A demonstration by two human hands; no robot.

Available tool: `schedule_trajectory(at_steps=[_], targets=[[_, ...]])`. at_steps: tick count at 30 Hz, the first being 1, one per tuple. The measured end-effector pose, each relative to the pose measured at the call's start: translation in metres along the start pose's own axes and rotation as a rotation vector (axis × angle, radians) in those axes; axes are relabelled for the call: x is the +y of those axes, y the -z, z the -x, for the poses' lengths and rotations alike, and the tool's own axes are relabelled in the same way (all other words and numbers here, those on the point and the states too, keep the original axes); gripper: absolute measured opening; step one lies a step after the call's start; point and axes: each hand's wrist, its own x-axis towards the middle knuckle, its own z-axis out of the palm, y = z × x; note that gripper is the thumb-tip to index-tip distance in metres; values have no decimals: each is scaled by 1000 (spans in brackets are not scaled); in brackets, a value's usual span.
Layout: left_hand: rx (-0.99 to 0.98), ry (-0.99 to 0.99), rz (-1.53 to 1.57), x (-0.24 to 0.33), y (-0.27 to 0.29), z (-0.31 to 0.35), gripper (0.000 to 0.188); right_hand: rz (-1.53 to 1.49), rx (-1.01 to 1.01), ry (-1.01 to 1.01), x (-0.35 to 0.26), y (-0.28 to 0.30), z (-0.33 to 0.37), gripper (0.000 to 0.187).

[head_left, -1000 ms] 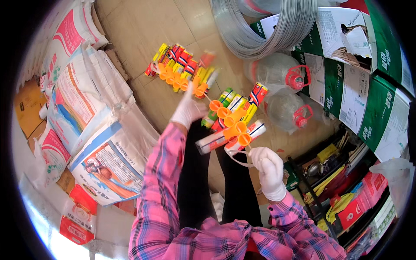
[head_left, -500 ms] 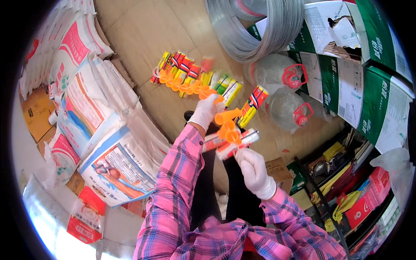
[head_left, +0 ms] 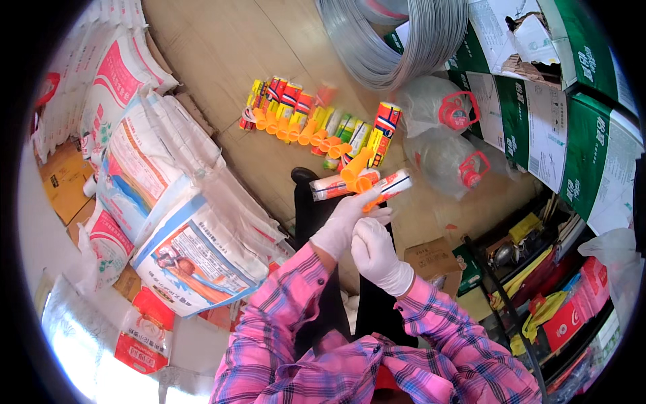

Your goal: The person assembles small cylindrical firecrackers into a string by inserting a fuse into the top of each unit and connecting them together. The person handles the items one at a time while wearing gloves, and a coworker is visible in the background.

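Note:
Both hands wear white gloves. My left hand [head_left: 350, 223] reaches across with fingers stretched out and apart, its fingertips at the lowest orange cone-shaped piece [head_left: 363, 182]. My right hand [head_left: 381, 257] is closed just beside it; whatever is in its fingers is hidden. Beyond them hang or lie two white-and-red tubes, one on the left [head_left: 330, 187] and one on the right [head_left: 393, 185]. A yellow-and-red tube [head_left: 382, 131] stands out above these. Farther off, a row of yellow, red and green tubes [head_left: 288, 101] with orange cone ends [head_left: 293, 131] stretches to the left.
Stacked printed sacks [head_left: 195, 249] line the left. A wire coil [head_left: 437, 47], clear jugs with red handles [head_left: 437, 161] and green-and-white cartons [head_left: 545, 128] stand at the right. An open cardboard box [head_left: 431, 262] and a cluttered dark rack [head_left: 501, 310] are near my right arm.
My left hand has come back from the row of orange cones to beside my right hand, its fingers spreading. The two white-and-red tubes have shifted slightly away from me.

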Motion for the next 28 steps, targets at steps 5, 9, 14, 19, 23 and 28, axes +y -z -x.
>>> schedule_trajectory(at_steps=[5,9,14,19,23,28], targets=[[148,62,124,4,3,-38,36,-21,-8,-94,13,11,2,7],[-102,188,483,7,57,-94,42,-74,-38,-98,4,22,6,7],[41,225,717,37,58,-121,48,-179,-24,-159,-23,40,29,9],[-87,67,682,47,111,-181,40,-183,-84,-219,-35,57,28,9],[-160,155,595,4,50,-123,42,-178,164,-212,-16,85,24,12],[-423,56,361,-48,59,-80,47,8,-201,-486,-22,83,38,10]])
